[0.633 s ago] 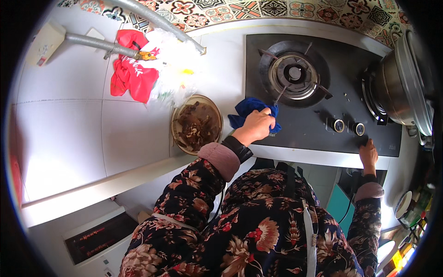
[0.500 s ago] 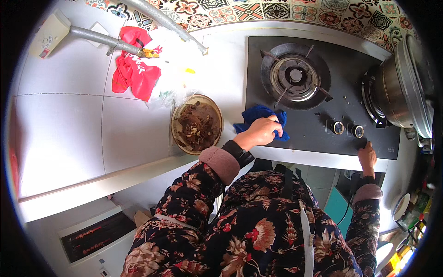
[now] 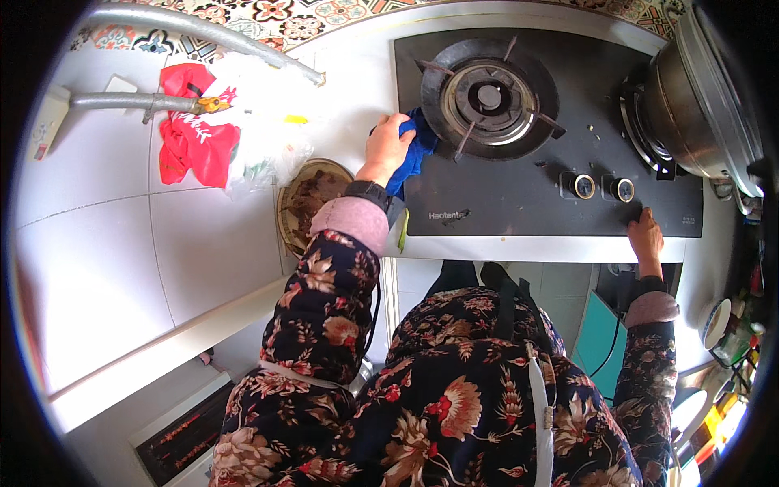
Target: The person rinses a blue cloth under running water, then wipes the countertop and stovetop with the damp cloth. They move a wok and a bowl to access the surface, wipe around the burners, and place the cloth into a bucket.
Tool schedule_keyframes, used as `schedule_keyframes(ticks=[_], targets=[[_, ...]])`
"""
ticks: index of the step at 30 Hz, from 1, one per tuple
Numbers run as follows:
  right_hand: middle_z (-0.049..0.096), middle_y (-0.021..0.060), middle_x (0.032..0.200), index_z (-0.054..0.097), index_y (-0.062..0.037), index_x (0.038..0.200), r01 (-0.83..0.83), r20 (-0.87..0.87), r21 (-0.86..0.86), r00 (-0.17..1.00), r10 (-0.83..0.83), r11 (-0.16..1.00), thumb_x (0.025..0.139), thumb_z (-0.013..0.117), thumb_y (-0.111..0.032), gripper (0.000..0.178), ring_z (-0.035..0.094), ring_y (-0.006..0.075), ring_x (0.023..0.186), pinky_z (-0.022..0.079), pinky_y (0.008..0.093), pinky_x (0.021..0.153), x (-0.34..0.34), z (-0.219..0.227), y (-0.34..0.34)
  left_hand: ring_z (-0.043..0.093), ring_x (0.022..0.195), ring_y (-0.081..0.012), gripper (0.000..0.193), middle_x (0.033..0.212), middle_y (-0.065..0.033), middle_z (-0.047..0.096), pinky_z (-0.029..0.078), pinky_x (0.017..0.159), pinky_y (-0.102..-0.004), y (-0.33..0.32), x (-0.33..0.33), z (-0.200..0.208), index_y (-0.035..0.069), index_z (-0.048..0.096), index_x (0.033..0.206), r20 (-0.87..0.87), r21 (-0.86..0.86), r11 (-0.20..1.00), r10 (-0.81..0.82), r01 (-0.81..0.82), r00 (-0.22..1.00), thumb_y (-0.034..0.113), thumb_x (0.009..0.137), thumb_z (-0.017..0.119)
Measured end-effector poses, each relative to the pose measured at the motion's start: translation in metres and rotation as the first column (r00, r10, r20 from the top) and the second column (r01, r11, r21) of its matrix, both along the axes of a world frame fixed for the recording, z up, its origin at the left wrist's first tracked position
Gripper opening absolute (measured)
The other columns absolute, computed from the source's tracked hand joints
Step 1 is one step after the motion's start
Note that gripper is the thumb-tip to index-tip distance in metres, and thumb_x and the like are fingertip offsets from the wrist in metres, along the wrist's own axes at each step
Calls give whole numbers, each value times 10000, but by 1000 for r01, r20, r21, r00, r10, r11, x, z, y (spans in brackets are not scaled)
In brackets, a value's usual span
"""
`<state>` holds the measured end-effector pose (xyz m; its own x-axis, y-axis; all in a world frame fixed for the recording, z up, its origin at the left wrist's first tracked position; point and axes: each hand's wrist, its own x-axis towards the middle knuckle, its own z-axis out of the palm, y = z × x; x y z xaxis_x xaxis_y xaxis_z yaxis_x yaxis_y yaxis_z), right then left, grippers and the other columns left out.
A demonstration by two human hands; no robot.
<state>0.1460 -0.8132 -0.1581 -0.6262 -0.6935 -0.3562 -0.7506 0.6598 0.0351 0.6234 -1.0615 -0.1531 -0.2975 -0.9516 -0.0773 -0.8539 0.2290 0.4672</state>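
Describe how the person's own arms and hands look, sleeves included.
Both hands, left and right, are bare, without gloves. The left sleeve and right sleeve are dark with a cream-and-red floral print, ending in dusty-pink cuffs. Black shows at both wrists, a wide band on the left. A pale strip crosses the left sleeve.

A white counter (image 3: 89, 268), crossed by thin dark seams, runs along the tiled wall (image 3: 272, 10). Set into its right part is a black glass cooktop (image 3: 511, 207). On the left lie a red bag (image 3: 207, 154) and, touching it, a clear plastic bag (image 3: 258, 162). Nearer the front edge sits a partly hidden round dish (image 3: 283, 219) of brown food. A blue cloth (image 3: 417, 156) lies along the cooktop's left edge, a green strip (image 3: 403, 230) just below.
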Motion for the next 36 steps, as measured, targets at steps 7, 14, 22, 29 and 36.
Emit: schedule_keyframes(ticks=[7, 14, 22, 29, 36], targets=[[620, 261, 1055, 482, -35, 1115, 29, -8, -10, 1000, -29, 1000, 784, 515, -185, 365, 591, 445, 993, 463, 514, 851, 0, -2, -1, 597, 859, -363, 225, 930, -117, 565, 484, 743, -445, 92, -8, 16, 113, 587, 966, 71, -61, 990, -121, 126, 990, 119, 767, 690], [616, 271, 1064, 483, -34, 1133, 12, -8, 5, 1000, -12, 1000, 787, 484, -157, 367, 592, 451, 984, 472, 509, 849, 0, -1, 0, 569, 899, -410, 202, 972, -165, 572, 465, 753, -482, -6, -21, 6, 72, 550, 972, 20, -183, 978, -93, 95, 995, 87, 787, 632], [624, 265, 1036, 481, -32, 1107, -33, 1, -76, 999, 33, 997, 787, 510, -151, 342, 597, 446, 972, 472, 505, 853, -3, -5, 5, 582, 883, -384, 235, 946, -134, 551, 480, 742, -453, 63, -11, 15, 94, 563, 958, 16, 28, 976, -215, 215, 976, 121, 762, 688], [617, 273, 1021, 463, -17, 1060, -35, 10, -55, 999, 35, 998, 788, 513, -161, 312, 588, 463, 947, 470, 520, 820, -5, -7, 8, 578, 923, -391, 218, 984, -159, 601, 471, 770, -456, -26, -20, 6, 70, 566, 984, -5, -132, 985, -111, 110, 994, 76, 780, 642], [620, 274, 1008, 475, -15, 1142, -43, 1, -97, 999, 43, 994, 785, 520, -135, 380, 603, 450, 937, 480, 508, 832, -8, -14, 10, 585, 900, -371, 261, 926, -129, 561, 478, 752, -445, 50, -11, 10, 101, 565, 1001, -27, 37, 950, -308, 309, 951, 104, 764, 675]])
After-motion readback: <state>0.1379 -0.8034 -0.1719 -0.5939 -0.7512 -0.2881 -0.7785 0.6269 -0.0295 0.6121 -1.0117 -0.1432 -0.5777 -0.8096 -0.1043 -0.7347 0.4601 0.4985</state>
